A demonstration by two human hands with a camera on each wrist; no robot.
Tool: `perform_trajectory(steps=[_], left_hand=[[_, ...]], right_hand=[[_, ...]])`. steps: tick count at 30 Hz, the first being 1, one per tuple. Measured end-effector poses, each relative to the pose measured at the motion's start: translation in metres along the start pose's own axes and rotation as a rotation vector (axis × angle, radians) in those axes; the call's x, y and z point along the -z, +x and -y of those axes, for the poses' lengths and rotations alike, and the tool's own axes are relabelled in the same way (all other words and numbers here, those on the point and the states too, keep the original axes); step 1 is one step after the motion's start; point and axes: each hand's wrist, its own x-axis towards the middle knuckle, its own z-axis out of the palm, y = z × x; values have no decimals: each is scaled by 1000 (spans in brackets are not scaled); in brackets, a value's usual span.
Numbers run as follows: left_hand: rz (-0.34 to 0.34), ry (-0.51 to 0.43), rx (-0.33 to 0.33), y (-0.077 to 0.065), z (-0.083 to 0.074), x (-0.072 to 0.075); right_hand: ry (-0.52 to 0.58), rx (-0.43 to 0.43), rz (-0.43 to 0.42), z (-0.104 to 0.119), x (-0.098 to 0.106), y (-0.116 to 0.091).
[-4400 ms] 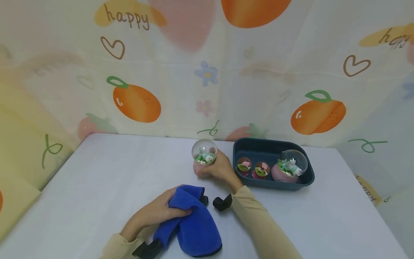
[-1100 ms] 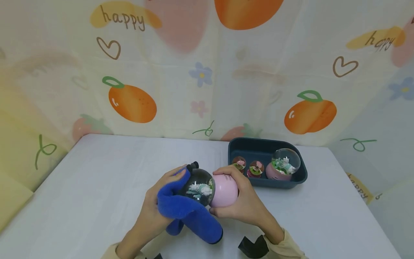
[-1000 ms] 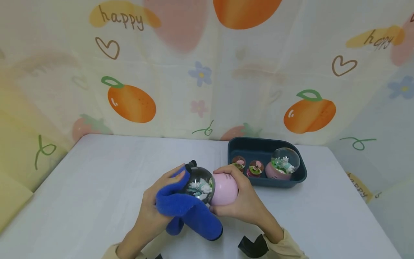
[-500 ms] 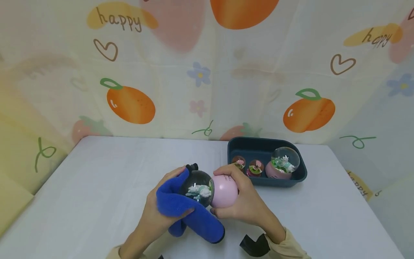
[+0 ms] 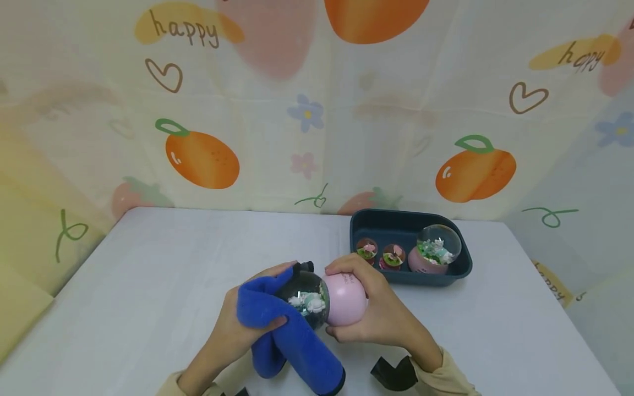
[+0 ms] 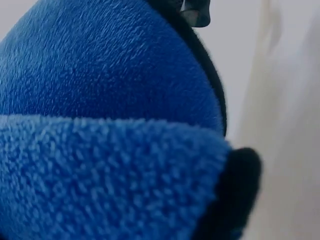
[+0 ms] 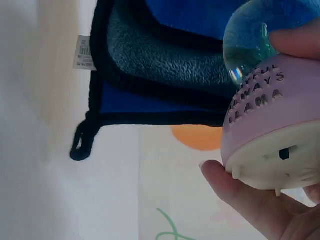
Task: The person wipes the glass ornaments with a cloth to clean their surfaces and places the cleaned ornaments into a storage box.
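Observation:
My right hand (image 5: 383, 311) grips the pink base of a snow globe (image 5: 346, 300), which lies on its side with the clear dome towards the left. White and green figures show inside the dome. My left hand (image 5: 230, 322) holds a blue cloth (image 5: 309, 352) with black edging, its thumb pressing on a fold. The cloth is wrapped round the dome's far left side and hides part of it. In the right wrist view the globe's base (image 7: 280, 100) carries raised letters and a cream underside, and the cloth's grey face (image 7: 165, 65) shows behind it.
A dark blue-green tray (image 5: 386, 217) stands at the back right of the white table (image 5: 148, 297). It holds another large pink-based snow globe (image 5: 436, 253) and two small globes (image 5: 367, 250). A printed curtain (image 5: 267, 137) hangs behind the table.
Earlier the right hand held the globe upright left of the tray; since then it has been brought to the cloth and turned sideways. Lately globe and cloth have shifted slightly, the cloth's end hanging lower.

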Motion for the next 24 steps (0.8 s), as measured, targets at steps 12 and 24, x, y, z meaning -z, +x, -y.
perform_trajectory(steps=[12, 24], left_hand=[[-191, -46, -204, 1, 1, -9], [23, -29, 72, 0, -1, -2]], right_hand=[[-91, -60, -106, -4, -2, 0], [24, -52, -97, -1, 2, 0]])
